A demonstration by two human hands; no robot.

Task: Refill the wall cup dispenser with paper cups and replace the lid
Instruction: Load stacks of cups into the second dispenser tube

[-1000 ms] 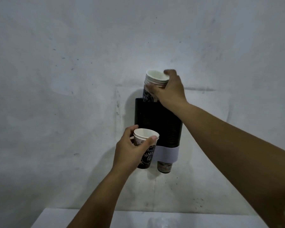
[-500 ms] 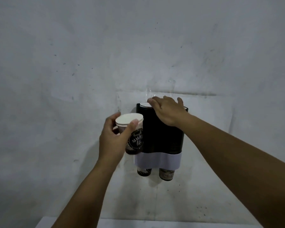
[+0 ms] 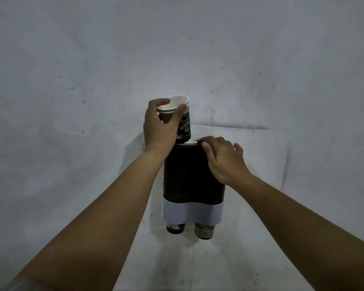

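A dark two-tube cup dispenser (image 3: 185, 179) with a white band (image 3: 191, 213) near its bottom hangs on the wall. A cup bottom pokes out under each tube (image 3: 175, 228) (image 3: 204, 230). My left hand (image 3: 159, 124) grips a short stack of black-and-white paper cups (image 3: 182, 120) just above the left tube's open top, where a white cup rim (image 3: 187, 142) shows. My right hand (image 3: 223, 160) rests on the top of the right tube, fingers curled over it. What lies under that hand is hidden. No lid is in view.
The grey-white wall (image 3: 72, 80) fills the view, with a taped sheet edge (image 3: 250, 128) behind the dispenser.
My left hand has lifted its cups from beside the dispenser to above the left tube. My right hand pushed its stack down into the right tube and stays on top.
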